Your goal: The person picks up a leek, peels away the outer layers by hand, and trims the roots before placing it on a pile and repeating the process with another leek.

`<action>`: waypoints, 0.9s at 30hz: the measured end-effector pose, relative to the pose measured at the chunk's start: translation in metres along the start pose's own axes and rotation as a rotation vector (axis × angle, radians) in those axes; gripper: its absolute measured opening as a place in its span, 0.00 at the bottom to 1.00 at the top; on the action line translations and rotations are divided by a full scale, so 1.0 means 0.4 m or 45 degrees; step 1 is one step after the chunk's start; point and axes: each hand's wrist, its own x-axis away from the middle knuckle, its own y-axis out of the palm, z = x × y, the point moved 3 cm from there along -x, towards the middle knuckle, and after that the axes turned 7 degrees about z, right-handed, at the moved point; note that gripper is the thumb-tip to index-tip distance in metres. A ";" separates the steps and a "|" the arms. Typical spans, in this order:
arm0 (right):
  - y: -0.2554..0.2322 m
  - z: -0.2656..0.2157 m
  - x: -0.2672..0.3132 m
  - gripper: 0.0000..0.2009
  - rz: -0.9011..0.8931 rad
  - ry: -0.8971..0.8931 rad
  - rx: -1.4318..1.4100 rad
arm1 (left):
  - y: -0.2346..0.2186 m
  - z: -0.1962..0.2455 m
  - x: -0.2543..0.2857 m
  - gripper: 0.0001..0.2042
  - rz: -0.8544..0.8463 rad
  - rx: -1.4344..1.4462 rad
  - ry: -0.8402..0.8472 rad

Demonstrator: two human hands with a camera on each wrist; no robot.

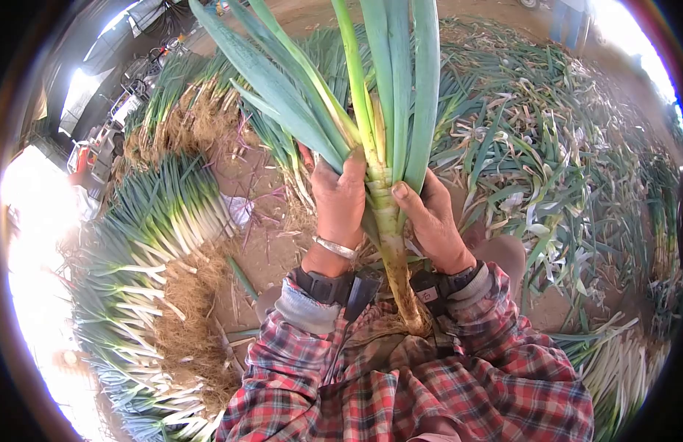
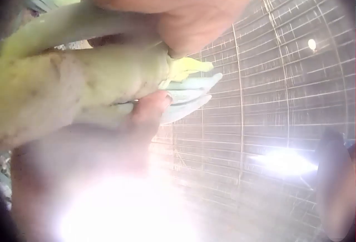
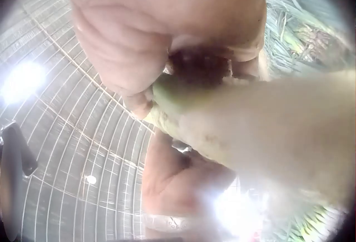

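One long green-leaved, pale-stalked leek point(image 1: 385, 214), upright, roots at the lap, leaves pointing up. Left hand point(image 1: 340, 202) and right hand point(image 1: 430, 217) both grip its stalk, fingers wrapped around it.

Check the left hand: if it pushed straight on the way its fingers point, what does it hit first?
The left hand grips the leek, fingers pointing up and away. Straight on, it would probably first meet the leaves fanning above it; depth is unclear.
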 end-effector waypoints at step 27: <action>-0.020 0.021 0.016 0.16 0.011 0.097 0.757 | -0.028 -0.099 0.084 0.14 -0.076 -0.122 -0.362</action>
